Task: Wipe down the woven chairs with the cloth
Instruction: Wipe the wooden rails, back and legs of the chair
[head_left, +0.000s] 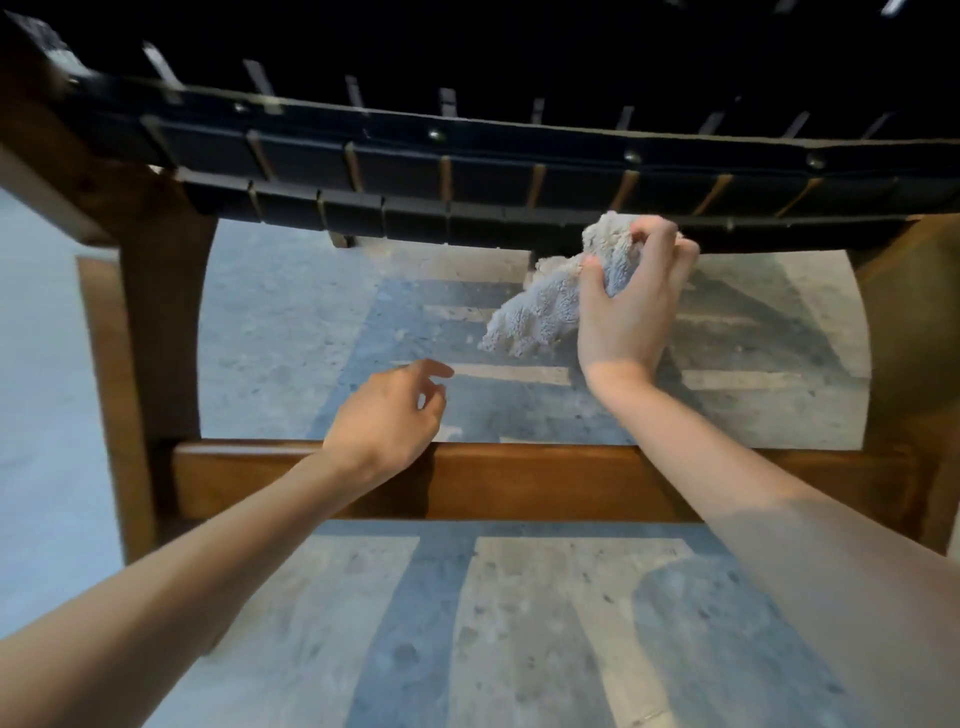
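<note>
My R hand (631, 306) grips the cloth (550, 306), a pale, fluffy terry rag. Fingers and thumb are curled round the bunched top part, and the rest hangs loose down and to the left of my palm. The bunched end is pressed up against the bottom edge of the woven chair seat (467, 171), right of centre. The knuckles sit just under the lowest row of black straps.

My L hand (387, 415) holds nothing. Fingers are loosely curled, index reaching fwd a bit, thumb tucked under. It's over the wooden crossbar (519, 480), w/ the wrist crossing the bar's top edge. Can't tell if it's resting on the wood or just above it. The two hands are well apart, L lower and nearer me.

The seat is made of black straps woven over a brown wood frame, w/ tan wood showing in the gaps btwn straps. Round metal studs (436, 135) run along a strap near the front edge. Top of the view is too dark to make out.

The chair leg (161, 322) stands at left and joins the crossbar's left end. Below and behind is a speckled concrete floor (291, 322) w/ bluish shadow bands across it.
</note>
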